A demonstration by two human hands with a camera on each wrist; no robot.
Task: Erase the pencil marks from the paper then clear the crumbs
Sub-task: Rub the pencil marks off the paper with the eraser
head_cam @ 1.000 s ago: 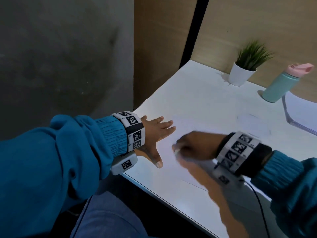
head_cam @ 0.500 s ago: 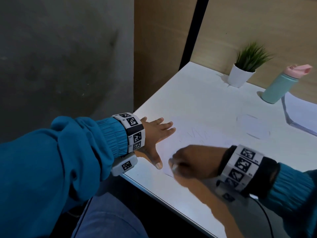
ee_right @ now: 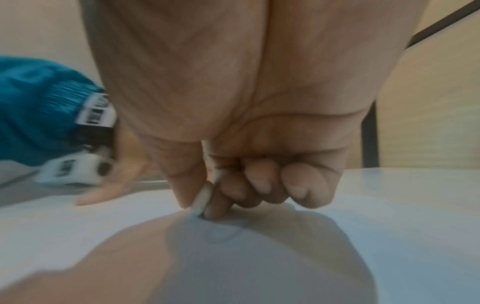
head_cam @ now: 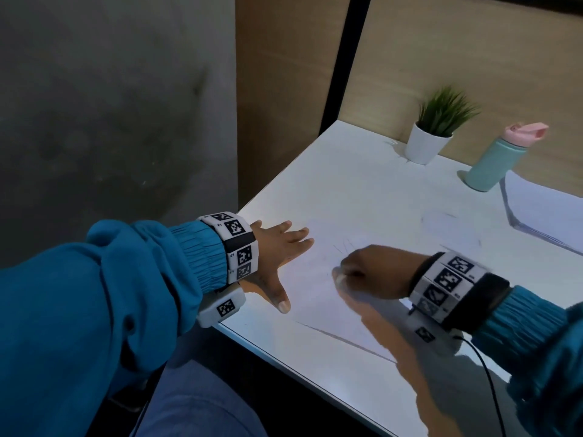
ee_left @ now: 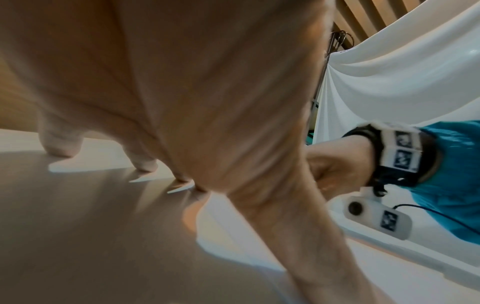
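Right hand pinches eraser on paper (left hand flat).

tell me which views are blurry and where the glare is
Head view: right hand and its wristband smeared by motion, pale glare across the table. Left wrist view: left hand close and soft. Right wrist view: eraser soft, left sleeve streaked.
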